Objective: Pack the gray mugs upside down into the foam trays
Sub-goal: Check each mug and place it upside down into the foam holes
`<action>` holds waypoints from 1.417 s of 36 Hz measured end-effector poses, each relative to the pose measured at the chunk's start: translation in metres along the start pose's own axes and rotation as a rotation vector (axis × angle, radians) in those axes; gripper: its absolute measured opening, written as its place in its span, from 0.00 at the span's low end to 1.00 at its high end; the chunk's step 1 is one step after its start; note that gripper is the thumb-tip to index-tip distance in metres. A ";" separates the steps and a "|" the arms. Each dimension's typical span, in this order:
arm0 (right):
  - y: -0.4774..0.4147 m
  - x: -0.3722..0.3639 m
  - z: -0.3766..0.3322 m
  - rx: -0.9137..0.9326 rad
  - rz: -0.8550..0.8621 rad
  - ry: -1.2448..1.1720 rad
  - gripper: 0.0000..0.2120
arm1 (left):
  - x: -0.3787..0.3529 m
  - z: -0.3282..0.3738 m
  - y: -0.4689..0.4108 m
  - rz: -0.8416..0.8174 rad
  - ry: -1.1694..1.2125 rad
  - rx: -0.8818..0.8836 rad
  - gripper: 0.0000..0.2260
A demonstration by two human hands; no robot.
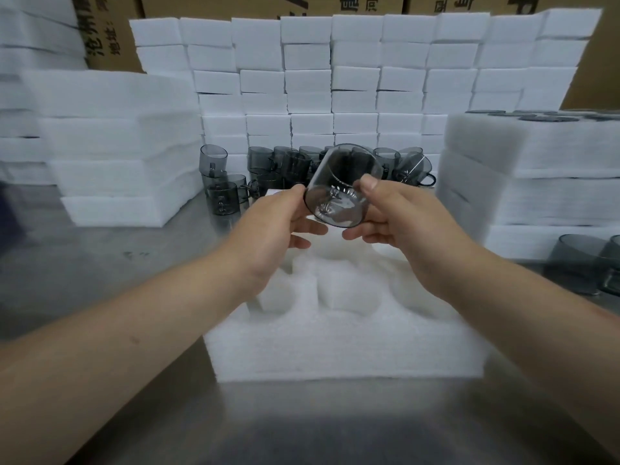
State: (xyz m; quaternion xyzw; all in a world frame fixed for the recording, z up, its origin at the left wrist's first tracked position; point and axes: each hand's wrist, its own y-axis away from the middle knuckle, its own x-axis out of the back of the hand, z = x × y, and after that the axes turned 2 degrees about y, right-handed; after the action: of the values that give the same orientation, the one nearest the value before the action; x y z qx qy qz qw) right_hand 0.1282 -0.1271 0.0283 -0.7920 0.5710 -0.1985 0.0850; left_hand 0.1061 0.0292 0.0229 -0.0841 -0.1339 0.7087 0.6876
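Steel table (100, 280) with foam tray (335, 350) near me, my left hand (271, 229) and right hand (399, 223) both grip one tilted gray mug (339, 196) above it, more mugs (288, 166) far behind.

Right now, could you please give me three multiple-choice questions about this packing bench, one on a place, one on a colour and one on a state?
1. Where is the mug nearest the camera?
A) over the foam tray
B) in a drawer
C) on the floor

2. What colour is that mug?
A) red
B) see-through gray
C) white

3. What state is it in?
A) standing alone
B) held tilted by both hands
C) already packed in the tray

Answers:
1 A, as it hangs above the white tray's open pockets.
2 B, as the glass is smoky gray and shows the fingers behind it.
3 B, as the left hand and right hand grip its sides.
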 end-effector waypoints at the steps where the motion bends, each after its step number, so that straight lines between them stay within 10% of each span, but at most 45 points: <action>1: 0.000 0.000 0.000 0.011 0.000 0.020 0.11 | 0.000 0.000 0.000 0.026 -0.021 -0.026 0.17; 10: -0.001 -0.002 0.004 0.055 0.141 0.089 0.07 | -0.001 -0.001 0.003 0.134 -0.082 -0.226 0.10; 16: -0.001 -0.002 0.006 0.054 0.202 0.137 0.26 | 0.000 0.000 0.007 0.107 -0.157 -0.297 0.12; 36: 0.006 -0.003 0.003 0.169 0.033 0.145 0.28 | 0.004 -0.002 0.004 0.102 -0.202 -0.246 0.06; 45: 0.015 -0.008 -0.002 0.196 -0.085 0.318 0.28 | 0.007 -0.005 0.000 0.241 -0.231 -0.222 0.31; 51: 0.017 -0.010 -0.005 0.233 -0.030 0.232 0.24 | 0.021 0.008 -0.009 0.233 -0.302 -0.230 0.25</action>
State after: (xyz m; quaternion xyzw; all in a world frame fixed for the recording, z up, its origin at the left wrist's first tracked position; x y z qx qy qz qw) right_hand 0.1086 -0.1231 0.0249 -0.7569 0.5383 -0.3549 0.1067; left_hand 0.1119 0.0495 0.0342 -0.0699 -0.3048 0.7679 0.5590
